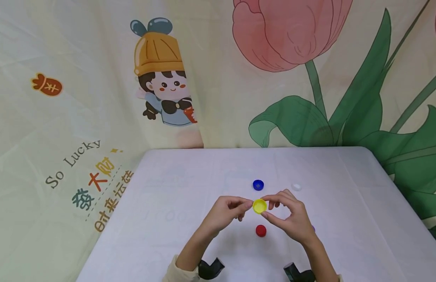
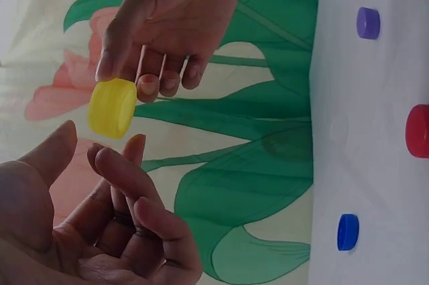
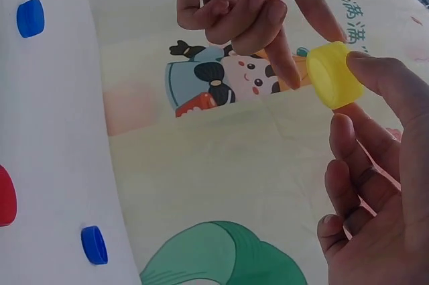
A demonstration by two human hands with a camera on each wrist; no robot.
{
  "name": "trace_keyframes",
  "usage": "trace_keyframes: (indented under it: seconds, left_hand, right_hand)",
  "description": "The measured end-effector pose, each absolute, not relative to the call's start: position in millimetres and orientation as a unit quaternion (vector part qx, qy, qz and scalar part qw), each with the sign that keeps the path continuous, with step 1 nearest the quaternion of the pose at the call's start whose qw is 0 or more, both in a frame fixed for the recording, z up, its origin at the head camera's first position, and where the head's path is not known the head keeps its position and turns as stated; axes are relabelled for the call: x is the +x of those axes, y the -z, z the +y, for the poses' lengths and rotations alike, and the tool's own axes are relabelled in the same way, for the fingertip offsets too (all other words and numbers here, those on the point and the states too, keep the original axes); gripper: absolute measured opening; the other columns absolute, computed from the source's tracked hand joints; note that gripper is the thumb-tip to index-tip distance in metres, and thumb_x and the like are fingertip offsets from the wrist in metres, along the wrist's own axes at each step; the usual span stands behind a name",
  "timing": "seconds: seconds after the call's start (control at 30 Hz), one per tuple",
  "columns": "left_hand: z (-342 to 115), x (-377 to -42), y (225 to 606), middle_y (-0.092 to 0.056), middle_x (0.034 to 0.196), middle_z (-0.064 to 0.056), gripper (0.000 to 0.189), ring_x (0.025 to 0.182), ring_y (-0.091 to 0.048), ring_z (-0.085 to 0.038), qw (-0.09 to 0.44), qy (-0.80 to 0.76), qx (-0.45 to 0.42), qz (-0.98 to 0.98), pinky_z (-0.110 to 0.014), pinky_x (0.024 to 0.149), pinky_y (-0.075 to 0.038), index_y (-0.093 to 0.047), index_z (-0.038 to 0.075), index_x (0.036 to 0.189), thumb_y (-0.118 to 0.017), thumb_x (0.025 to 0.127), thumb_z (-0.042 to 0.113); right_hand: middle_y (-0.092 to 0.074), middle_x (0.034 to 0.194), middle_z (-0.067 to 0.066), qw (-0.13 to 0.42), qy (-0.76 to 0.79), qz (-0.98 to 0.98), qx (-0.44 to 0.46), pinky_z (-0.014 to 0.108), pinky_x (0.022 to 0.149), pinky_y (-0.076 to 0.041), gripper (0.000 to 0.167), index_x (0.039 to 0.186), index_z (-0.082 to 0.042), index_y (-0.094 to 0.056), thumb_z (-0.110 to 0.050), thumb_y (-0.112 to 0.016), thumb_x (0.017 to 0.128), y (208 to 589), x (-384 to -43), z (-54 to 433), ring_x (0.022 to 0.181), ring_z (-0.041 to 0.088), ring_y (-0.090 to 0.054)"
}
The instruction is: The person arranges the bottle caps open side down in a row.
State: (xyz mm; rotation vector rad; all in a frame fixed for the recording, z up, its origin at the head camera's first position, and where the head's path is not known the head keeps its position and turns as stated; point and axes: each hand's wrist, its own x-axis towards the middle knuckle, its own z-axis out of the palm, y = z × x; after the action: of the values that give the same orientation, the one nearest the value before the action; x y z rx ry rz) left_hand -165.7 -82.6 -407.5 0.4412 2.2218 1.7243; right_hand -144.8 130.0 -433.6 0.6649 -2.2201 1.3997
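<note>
Just right of centre in the lower half of the head view, a yellow cap (image 1: 259, 206) was held above the white table (image 1: 151, 243). The right hand (image 1: 292, 219) pinched it between thumb and forefinger. The left hand (image 1: 221, 213) was just beside it, thumb and forefinger parted, with hold of nothing. A blue cap (image 1: 258, 185) lay above the yellow one in the frame, a red cap (image 1: 261, 231) below, and a clear cap (image 1: 296, 187) to the upper right.
</note>
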Motion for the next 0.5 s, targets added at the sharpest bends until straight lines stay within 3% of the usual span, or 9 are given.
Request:
trace_keyframes:
  seconds: [0.17, 0.5]
  left_hand:
    - [-81.5, -166.4, 408.6, -0.058, 0.070, -0.005, 0.027, 0.062, -0.052, -0.015, 0.175, -0.606, 0.143, 0.763, -0.027, 0.059, -0.042, -0.073, 0.010, 0.097, -0.067, 0.084, 0.034]
    - [-78.6, -168.1, 409.7, -0.061, 0.074, -0.003, 0.024, 0.062, -0.051, -0.015, 0.174, -0.605, 0.140, 0.764, -0.026, 0.058, -0.039, -0.073, 0.009, 0.095, -0.069, 0.083, 0.030]
  right_hand:
    - [-0.060, 0.078, -0.009, 0.219, -0.503, -0.798, 0.252, 0.026, 0.066, -0.046, 0.032, 0.101, -0.017, -0.069, -0.017, -0.081, 0.071, 435.3, -145.3, 131.0, 0.080, 0.013, -0.049]
    - [-0.059, 0.078, -0.011, 0.206, -0.513, -0.794, 0.255, 0.025, 0.066, -0.044, 0.033, 0.102, -0.015, -0.069, -0.013, -0.080, 0.072, 437.2, -146.3, 132.5, 0.080, 0.020, -0.049]
